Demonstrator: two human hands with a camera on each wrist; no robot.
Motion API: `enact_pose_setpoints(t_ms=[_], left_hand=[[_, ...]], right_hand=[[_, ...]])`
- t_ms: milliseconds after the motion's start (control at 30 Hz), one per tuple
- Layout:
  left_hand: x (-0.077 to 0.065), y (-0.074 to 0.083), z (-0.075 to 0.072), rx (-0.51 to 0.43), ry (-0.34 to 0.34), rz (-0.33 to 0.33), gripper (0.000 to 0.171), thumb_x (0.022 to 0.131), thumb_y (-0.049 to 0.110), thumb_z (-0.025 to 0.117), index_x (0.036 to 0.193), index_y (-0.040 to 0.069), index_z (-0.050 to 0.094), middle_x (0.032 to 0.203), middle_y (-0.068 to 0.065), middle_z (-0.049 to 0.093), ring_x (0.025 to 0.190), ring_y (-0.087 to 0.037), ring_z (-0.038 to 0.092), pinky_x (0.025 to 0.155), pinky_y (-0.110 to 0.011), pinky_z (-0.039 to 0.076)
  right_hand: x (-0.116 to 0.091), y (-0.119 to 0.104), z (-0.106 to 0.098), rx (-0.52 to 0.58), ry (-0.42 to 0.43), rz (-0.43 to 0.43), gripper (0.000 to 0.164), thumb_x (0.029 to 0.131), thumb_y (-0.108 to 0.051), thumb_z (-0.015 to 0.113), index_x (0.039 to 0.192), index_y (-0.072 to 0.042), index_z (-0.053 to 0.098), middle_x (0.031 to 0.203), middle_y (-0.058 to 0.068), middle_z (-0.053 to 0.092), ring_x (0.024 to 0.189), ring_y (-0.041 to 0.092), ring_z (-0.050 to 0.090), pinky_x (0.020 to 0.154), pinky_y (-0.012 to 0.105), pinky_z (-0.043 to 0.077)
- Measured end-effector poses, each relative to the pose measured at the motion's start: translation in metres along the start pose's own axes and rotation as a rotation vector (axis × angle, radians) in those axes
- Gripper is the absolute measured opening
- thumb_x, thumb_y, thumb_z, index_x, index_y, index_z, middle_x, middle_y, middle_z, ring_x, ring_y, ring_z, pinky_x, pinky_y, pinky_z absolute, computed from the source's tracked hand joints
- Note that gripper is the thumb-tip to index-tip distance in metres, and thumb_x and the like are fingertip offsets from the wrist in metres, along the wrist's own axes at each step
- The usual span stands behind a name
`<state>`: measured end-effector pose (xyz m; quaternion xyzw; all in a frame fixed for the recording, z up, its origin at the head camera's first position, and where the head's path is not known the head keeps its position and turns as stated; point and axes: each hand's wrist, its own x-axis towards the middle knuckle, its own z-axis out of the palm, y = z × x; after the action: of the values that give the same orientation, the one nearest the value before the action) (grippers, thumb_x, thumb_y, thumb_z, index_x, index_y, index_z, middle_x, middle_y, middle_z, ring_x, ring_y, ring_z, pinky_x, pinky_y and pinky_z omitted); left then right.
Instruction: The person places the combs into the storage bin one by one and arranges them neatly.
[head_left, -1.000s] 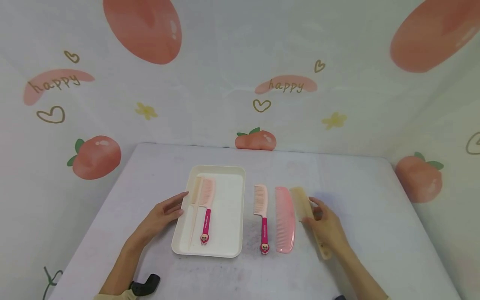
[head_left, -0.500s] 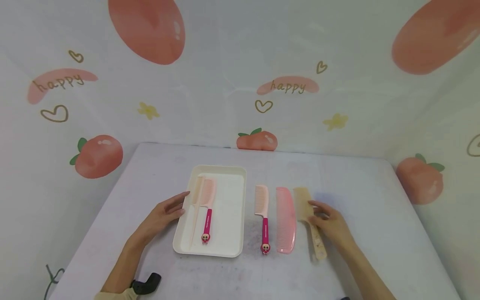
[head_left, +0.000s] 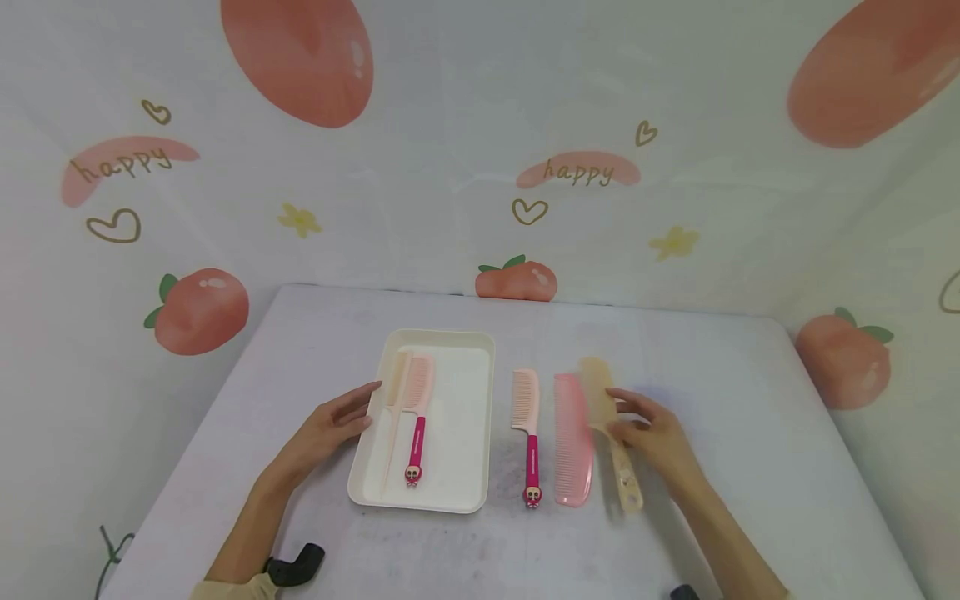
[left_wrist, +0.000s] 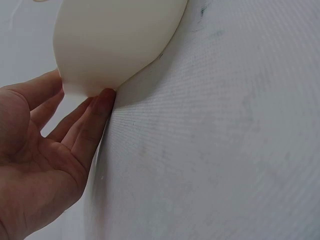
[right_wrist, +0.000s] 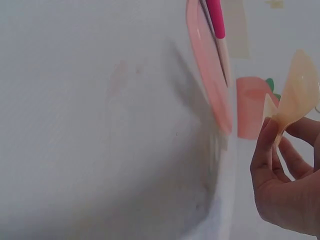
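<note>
My right hand (head_left: 656, 437) pinches a beige handled comb (head_left: 597, 390) between thumb and fingers, near where head and handle meet. In the right wrist view, the beige comb (right_wrist: 301, 87) shows above the table, tilted in the fingertips. Fairly straight fingers of my left hand (head_left: 330, 427) touch the left side of a white tray (head_left: 453, 425); the left wrist view has the fingertips right at the tray wall (left_wrist: 110, 45). Inside the tray lie a pale tail comb (head_left: 398, 387) and a light pink comb with a magenta handle (head_left: 417, 437), side by side.
Right of the tray, a second magenta-handled comb (head_left: 532, 458) lies on the table. Beside it is a wide pink comb (head_left: 573, 442), close to the beige one. A fruit-printed cloth (head_left: 420, 208) hangs behind the table.
The beige comb has been lifted and shifted slightly left and away from me, with its handle swinging left. The right fingers have regripped it. My left hand stays at the tray.
</note>
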<state>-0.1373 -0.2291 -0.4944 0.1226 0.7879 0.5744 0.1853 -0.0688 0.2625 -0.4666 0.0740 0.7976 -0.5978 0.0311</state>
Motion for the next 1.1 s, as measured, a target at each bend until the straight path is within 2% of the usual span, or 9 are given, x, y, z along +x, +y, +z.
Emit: enact_pose_setpoints(t_ms=[233,433,567,767,1100], left_hand=[[-0.003,-0.001,-0.003,-0.001,0.011,-0.007,0.060,0.097,0.019,0.066,0.152,0.013,0.042,0.155,-0.019,0.037,0.138,-0.039,0.041,0.097,-0.016,0.044],[-0.005,-0.001,-0.004,0.015,0.016,-0.008,0.059,0.097,0.020,0.066,0.151,0.015,0.043,0.156,-0.018,0.037,0.139,-0.038,0.040,0.098,-0.017,0.044],[-0.001,-0.002,-0.002,0.023,0.013,-0.003,0.058,0.097,0.021,0.066,0.151,0.016,0.044,0.156,-0.016,0.037,0.139,-0.037,0.041,0.102,-0.025,0.044],[0.004,-0.003,0.004,0.016,-0.007,-0.027,0.059,0.096,0.024,0.068,0.150,0.018,0.045,0.156,-0.013,0.038,0.141,-0.037,0.038,0.106,-0.041,0.042],[0.003,0.002,-0.003,0.019,0.018,-0.049,0.059,0.095,0.021,0.069,0.149,0.019,0.046,0.156,-0.013,0.038,0.142,-0.035,0.037,0.106,-0.042,0.040]], right_hand=[[0.006,-0.009,0.019,0.057,-0.040,0.013,0.054,0.087,-0.007,0.075,0.138,-0.002,0.056,0.123,0.024,0.059,0.085,0.010,0.068,0.076,0.025,0.057],[0.012,-0.018,0.039,0.036,-0.062,0.045,0.054,0.089,-0.018,0.076,0.139,-0.011,0.056,0.135,0.014,0.057,0.092,0.013,0.070,0.080,0.023,0.055],[0.015,-0.024,0.049,0.065,-0.065,0.039,0.054,0.088,-0.017,0.077,0.138,-0.013,0.057,0.137,0.010,0.056,0.092,0.015,0.070,0.079,0.024,0.055],[0.018,-0.034,0.064,0.117,-0.069,0.018,0.055,0.088,-0.012,0.075,0.139,-0.011,0.055,0.137,0.015,0.055,0.085,0.016,0.072,0.077,0.025,0.055],[0.036,-0.055,0.109,0.168,-0.114,0.031,0.051,0.088,-0.008,0.074,0.136,-0.014,0.058,0.132,0.010,0.057,0.080,0.023,0.073,0.078,0.028,0.055]])
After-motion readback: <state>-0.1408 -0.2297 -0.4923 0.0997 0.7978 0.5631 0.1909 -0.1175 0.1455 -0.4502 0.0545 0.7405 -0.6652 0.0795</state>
